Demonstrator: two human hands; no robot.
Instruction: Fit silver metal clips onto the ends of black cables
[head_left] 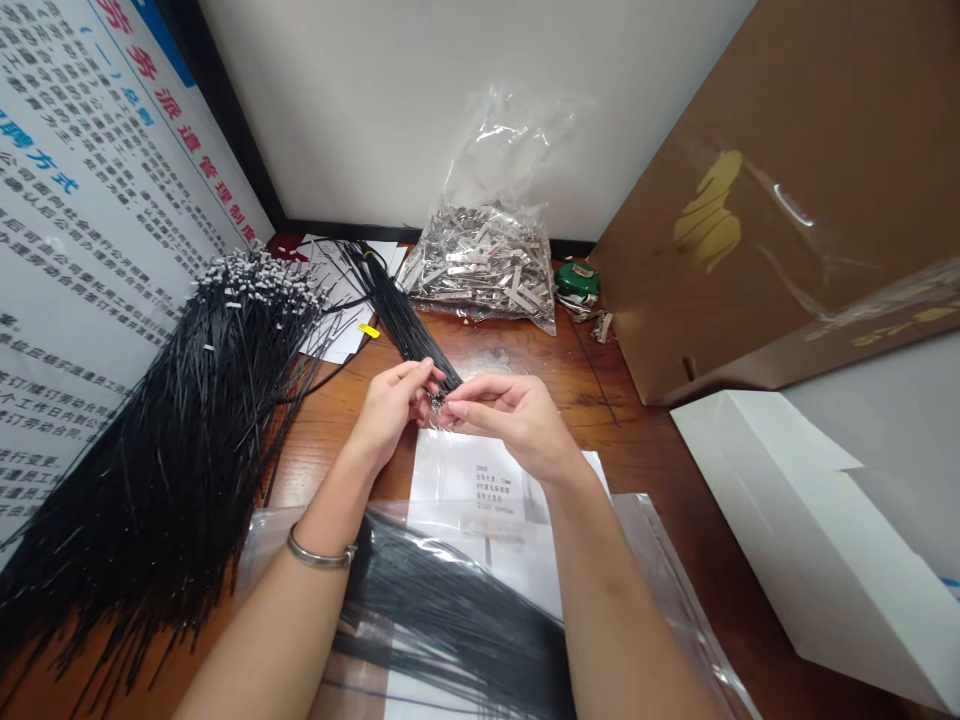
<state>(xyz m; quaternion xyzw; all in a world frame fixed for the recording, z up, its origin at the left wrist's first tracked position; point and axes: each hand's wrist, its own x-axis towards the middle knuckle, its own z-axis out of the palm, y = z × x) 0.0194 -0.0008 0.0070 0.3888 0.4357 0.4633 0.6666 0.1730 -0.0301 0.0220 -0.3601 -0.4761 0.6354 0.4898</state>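
Note:
A bundle of thin black wires runs from the back left toward the middle of the wooden table, its near end between my hands. My left hand has its thumb and fingers pinched at the left of that end. On the right, my right hand is also pinched, with thumb and fingertips together beside the wire tips. Whatever small item lies between the fingertips is too small to make out. Below my hands is a printed white sheet, partly under a clear bag of black wires.
A large heap of black wires with white ends lies at left. Behind stand a clear bag of metal strips and a green tape measure. A brown box and white box border the right side.

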